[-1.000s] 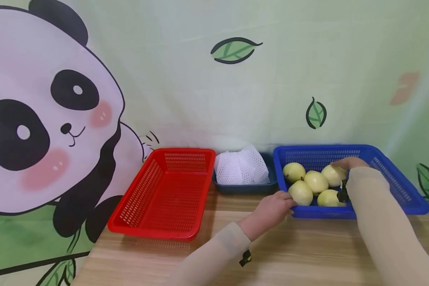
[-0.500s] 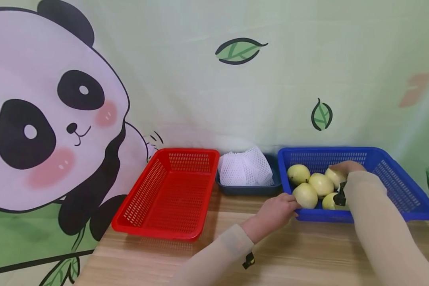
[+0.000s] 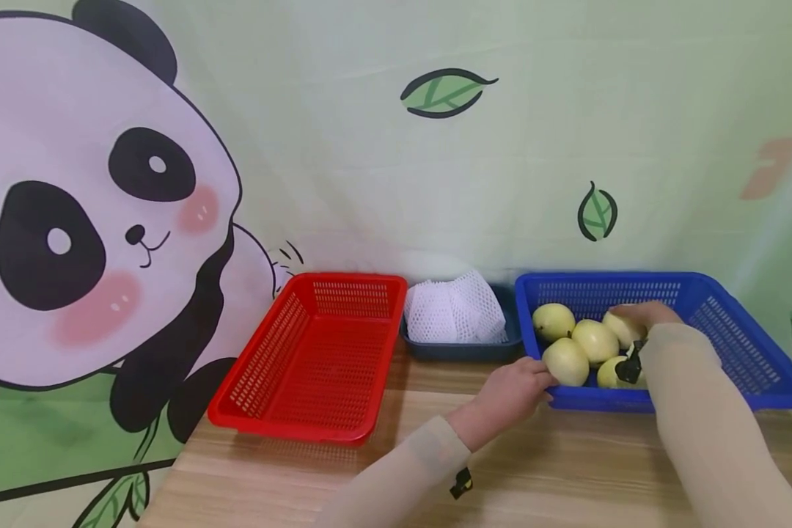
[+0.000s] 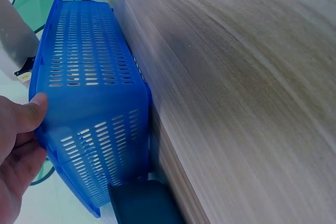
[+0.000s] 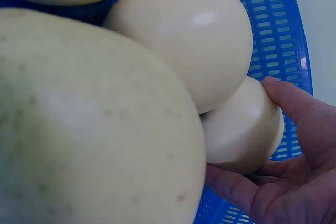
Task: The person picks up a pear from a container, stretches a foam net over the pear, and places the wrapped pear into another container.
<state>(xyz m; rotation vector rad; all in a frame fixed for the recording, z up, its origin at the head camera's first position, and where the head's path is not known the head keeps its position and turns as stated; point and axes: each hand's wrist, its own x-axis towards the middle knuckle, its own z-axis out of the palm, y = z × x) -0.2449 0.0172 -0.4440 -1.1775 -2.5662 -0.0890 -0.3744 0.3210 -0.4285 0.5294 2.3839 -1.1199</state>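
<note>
Pears point(image 3: 595, 342), 5 in view, lay in the blue basket point(image 3: 607, 400); the right hand point(image 3: 655, 314), half closed, gripped 1; the left hand point(image 3: 511, 392) pinched the rim.

A pale green printed backdrop point(image 3: 343, 169) hung behind a light-brown wood-grain bench point(image 3: 534, 469).
A rectangular red perforated plastic basket point(image 3: 320, 359) stood left of a small dark-blue tray point(image 3: 462, 352) holding white mesh netting point(image 3: 452, 312); a large black-and-white cartoon panda point(image 3: 119, 213) and green leaves point(image 3: 445, 94) decorated the backdrop.
</note>
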